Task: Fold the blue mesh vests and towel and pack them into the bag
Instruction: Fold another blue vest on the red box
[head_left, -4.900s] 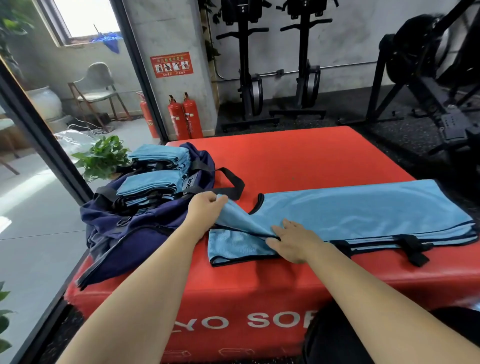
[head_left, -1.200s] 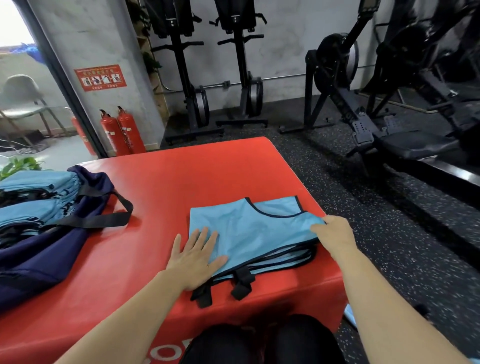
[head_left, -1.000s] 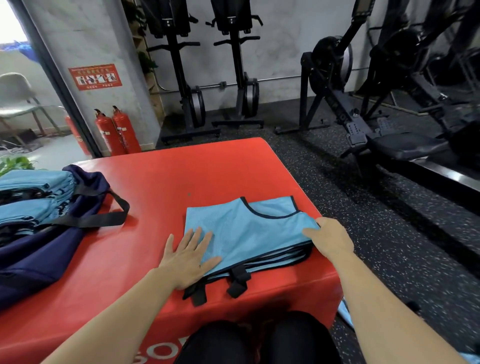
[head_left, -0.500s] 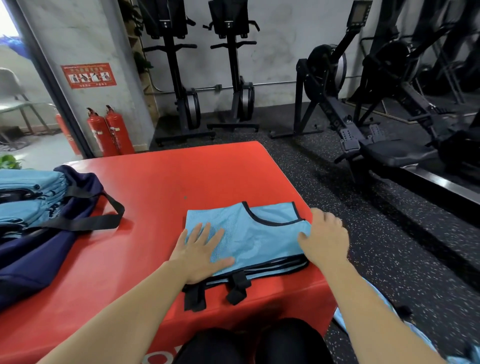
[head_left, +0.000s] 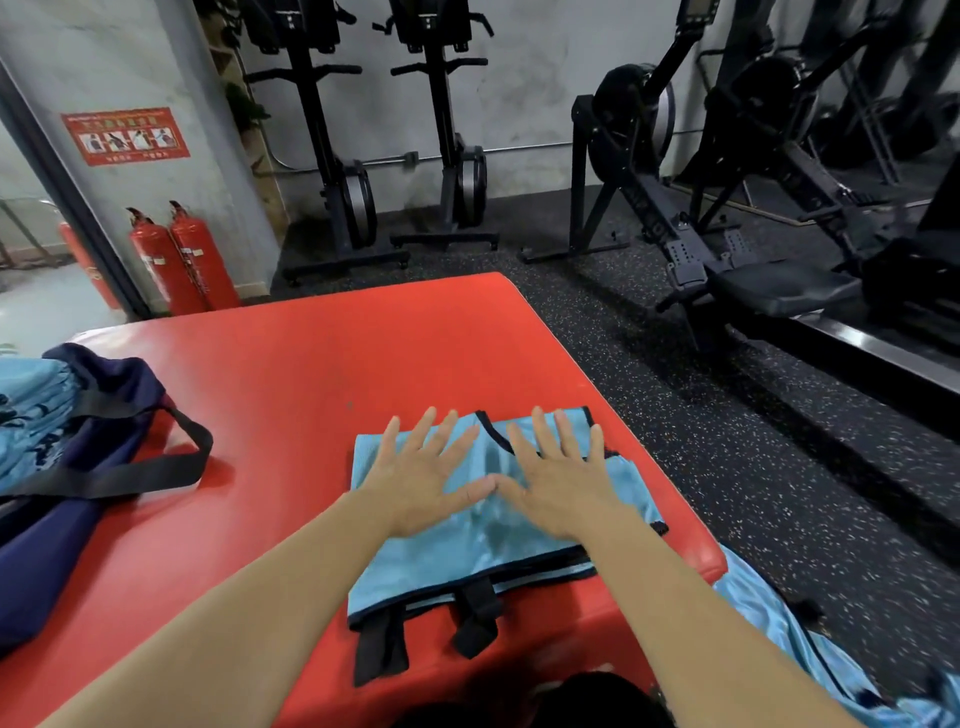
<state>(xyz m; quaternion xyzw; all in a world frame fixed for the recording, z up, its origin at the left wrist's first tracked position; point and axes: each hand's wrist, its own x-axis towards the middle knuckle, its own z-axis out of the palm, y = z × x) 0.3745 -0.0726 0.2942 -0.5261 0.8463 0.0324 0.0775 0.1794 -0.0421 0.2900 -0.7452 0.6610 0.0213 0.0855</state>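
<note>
A folded blue mesh vest (head_left: 457, 561) with black trim lies near the front right corner of the red mat (head_left: 291, 374). Two black straps hang from its near edge over the mat's side. My left hand (head_left: 421, 478) and my right hand (head_left: 556, 483) both press flat on the vest, fingers spread, thumbs nearly touching. At the far left sits the navy bag (head_left: 78, 467), open, with folded blue vests (head_left: 28, 410) stacked in it and a black strap lying on the mat.
More blue fabric (head_left: 800, 644) hangs off the mat's right side onto the speckled floor. Two red fire extinguishers (head_left: 176, 260) stand behind the mat by a pillar. Rowing machines (head_left: 701, 223) fill the back and right.
My right hand has left the vest's right edge and now lies flat on top beside my left hand. The vest is folded into a narrower packet than earlier.
</note>
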